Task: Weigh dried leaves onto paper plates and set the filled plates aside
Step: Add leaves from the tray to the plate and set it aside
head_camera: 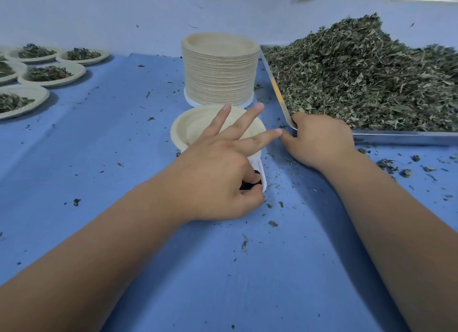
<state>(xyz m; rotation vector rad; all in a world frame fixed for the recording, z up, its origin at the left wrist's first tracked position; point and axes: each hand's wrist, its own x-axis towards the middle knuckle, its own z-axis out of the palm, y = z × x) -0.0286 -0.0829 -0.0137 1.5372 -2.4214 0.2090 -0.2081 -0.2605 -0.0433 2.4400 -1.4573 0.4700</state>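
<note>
Empty round beige paper plate [195,128] sits centre frame on a small white digital scale [263,180], just in front of you; no leaves on it yet. Your left hand [218,175] covers the scale's front: thumb & index finger curled onto its black buttons, other three fingers straight, spread over the plate. Prob. zeroing the scale w/ the plate on before filling. Your right hand [319,140], fingers curled, grips the near corner of the shiny metal tray [396,137], likely steadying it or ready to scoop from the heaped green dried leaves [359,78]. Behind the scale: tall stack of spare beige plates [219,71]. Far left: filled paper plates [49,73], set aside on the blue table cover [124,158], leaf crumbs scattered.
</note>
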